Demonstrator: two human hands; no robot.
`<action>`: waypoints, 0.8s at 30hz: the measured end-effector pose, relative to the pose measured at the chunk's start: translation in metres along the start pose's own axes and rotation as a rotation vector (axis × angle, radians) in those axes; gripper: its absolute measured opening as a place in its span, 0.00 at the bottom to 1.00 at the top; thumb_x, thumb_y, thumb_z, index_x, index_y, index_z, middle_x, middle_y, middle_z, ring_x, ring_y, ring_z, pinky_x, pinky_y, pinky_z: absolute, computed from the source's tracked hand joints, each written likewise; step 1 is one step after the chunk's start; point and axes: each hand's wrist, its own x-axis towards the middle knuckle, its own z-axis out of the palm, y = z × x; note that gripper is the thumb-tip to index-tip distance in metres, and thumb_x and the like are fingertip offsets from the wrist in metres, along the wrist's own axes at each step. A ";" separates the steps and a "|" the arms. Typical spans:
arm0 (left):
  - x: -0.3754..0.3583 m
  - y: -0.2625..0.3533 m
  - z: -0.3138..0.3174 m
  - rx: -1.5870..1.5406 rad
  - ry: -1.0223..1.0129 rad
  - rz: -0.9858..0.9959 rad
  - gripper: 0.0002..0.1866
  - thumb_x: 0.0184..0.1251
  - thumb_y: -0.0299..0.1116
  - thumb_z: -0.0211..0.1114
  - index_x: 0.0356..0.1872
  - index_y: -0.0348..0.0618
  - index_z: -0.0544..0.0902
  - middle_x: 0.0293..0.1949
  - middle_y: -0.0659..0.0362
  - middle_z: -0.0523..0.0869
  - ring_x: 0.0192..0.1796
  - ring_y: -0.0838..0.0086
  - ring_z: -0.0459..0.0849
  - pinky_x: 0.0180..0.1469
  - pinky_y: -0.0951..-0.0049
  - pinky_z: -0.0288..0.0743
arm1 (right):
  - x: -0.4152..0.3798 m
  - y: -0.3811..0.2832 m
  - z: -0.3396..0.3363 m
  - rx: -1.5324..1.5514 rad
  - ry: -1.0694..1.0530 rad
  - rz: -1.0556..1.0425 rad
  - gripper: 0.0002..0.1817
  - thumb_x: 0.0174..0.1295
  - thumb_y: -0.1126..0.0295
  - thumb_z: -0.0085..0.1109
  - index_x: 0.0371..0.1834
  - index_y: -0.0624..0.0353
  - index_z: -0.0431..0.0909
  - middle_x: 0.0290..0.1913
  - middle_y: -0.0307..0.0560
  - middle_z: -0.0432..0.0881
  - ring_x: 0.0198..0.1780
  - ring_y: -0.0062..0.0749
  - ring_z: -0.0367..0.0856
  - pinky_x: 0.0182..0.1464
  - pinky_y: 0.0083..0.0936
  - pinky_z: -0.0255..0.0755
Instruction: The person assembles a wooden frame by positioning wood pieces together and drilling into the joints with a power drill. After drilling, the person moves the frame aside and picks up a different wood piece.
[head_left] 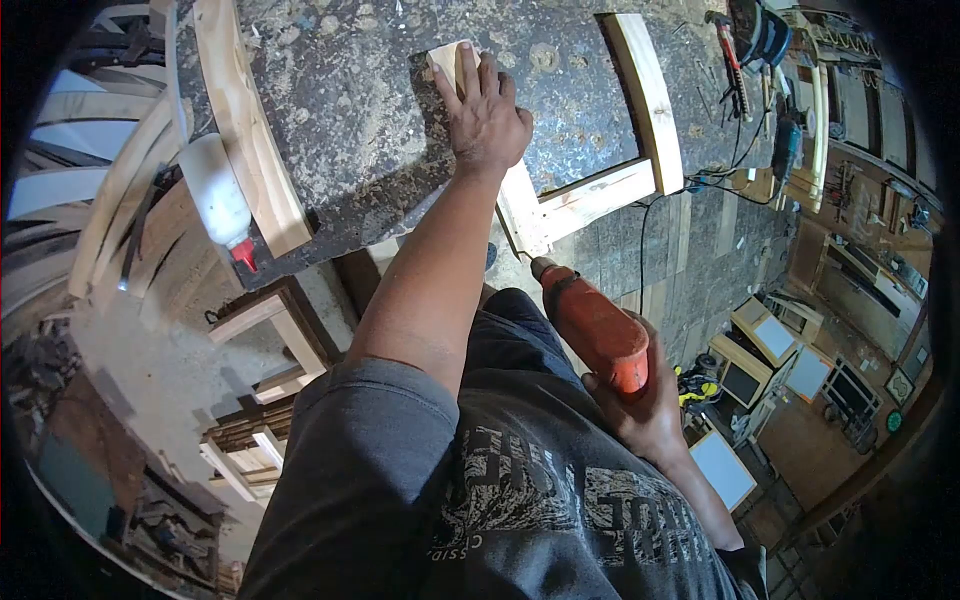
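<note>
Pale timber makes up the wooden frame (600, 195), which lies on the dark, stained desk (350, 120) with its joined corner at the near edge. Left hand (488, 118): palm down, fingers spread over the far end of what appears to be the frame's left rail. Right hand (642, 410): closed round the rear of a red drill (600, 335), nose directed at that corner. Contact between bit and timber cannot be confirmed.

Hazards, as judged. The bit could skid off the narrow rail end if the drill leans. Timber could split, the drilling point being so close to the end. The frame could twist or lift, since the left hand bears on it well apart from the corner. Shirt (560, 420) fabric hangs near the drill and could catch.

Surroundings. At the desk's left end, a white bottle (215, 190) with a red tip sits beside a loose plank (250, 125). At the right end, hand tools and tangled cables (730, 175) crowd the frame's right rail; one black cable drops near the drill and could snag. Further timber frames (295, 335) on the floor, left, restrict footing.
</note>
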 end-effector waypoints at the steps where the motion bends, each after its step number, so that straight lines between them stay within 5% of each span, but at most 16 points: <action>1: 0.000 0.000 0.001 -0.001 0.013 0.001 0.30 0.70 0.49 0.58 0.68 0.46 0.80 0.79 0.51 0.62 0.87 0.49 0.39 0.79 0.24 0.30 | 0.001 0.001 0.000 0.015 -0.004 0.010 0.45 0.60 0.68 0.75 0.78 0.60 0.58 0.62 0.65 0.83 0.67 0.52 0.83 0.67 0.41 0.75; 24: -0.001 -0.001 0.001 -0.051 0.047 0.010 0.28 0.69 0.49 0.59 0.64 0.43 0.83 0.79 0.48 0.63 0.86 0.47 0.42 0.79 0.23 0.28 | 0.006 0.004 0.005 0.081 -0.018 0.044 0.44 0.61 0.69 0.75 0.78 0.61 0.58 0.62 0.64 0.83 0.67 0.48 0.82 0.68 0.39 0.75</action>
